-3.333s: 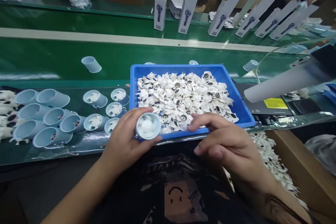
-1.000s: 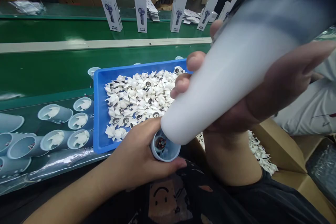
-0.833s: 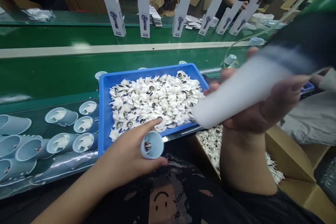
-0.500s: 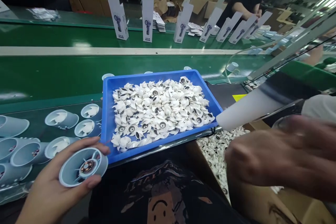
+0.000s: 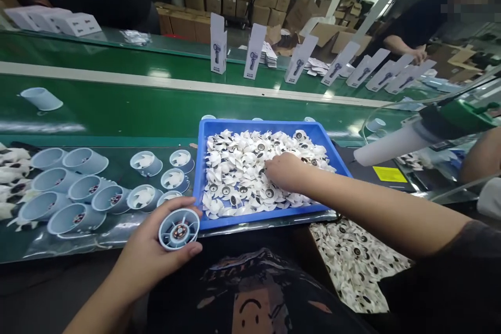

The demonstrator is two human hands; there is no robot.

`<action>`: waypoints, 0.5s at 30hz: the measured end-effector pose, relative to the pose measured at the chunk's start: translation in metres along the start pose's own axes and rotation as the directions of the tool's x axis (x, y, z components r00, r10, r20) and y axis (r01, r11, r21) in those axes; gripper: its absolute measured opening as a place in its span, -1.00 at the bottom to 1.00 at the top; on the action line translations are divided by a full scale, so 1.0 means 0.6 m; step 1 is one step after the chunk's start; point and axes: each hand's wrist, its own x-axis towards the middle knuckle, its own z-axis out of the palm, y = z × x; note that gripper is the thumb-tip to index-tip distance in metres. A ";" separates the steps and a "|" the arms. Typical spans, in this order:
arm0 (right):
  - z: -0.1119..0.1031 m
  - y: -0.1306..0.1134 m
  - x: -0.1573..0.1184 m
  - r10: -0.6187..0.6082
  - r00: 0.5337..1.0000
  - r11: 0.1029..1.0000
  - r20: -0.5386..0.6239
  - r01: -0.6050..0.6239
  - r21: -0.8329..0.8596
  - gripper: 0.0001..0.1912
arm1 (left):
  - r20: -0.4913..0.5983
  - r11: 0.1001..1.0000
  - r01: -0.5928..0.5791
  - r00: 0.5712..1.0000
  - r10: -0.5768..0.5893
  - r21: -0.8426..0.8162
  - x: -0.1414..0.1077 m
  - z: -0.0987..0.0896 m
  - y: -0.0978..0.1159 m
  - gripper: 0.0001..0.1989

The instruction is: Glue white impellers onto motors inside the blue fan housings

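My left hand (image 5: pixel 151 255) holds a pale blue round housing (image 5: pixel 178 228) near my lap, its open end facing up with a small motor visible inside. My right hand (image 5: pixel 285 170) reaches into the blue tray (image 5: pixel 202 177) and rests on the heap of white fan impellers (image 5: pixel 242 167), fingers curled among them; whether it grips one is hidden. A white tapered tool (image 5: pixel 395 143) with a dark and green body hangs at the right, untouched.
Several pale blue housings (image 5: pixel 82 188) lie on the bench left of the tray, some with impellers fitted. A green conveyor (image 5: pixel 117 109) runs behind, carrying white product boxes (image 5: pixel 218 44). A carton of more impellers (image 5: pixel 352 255) sits at lower right. Another person's hand (image 5: pixel 417 55) works far right.
My right hand let go of the white tool, which swung back to the right, and moved into the tray. My left hand shifted the housing leftward and down.
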 end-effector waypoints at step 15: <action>-0.030 -0.013 0.001 0.148 0.982 0.988 0.113 -0.152 0.029 -0.70 | 0.097 0.998 -0.042 0.994 0.047 -0.055 0.010 -0.010 -0.030 -0.39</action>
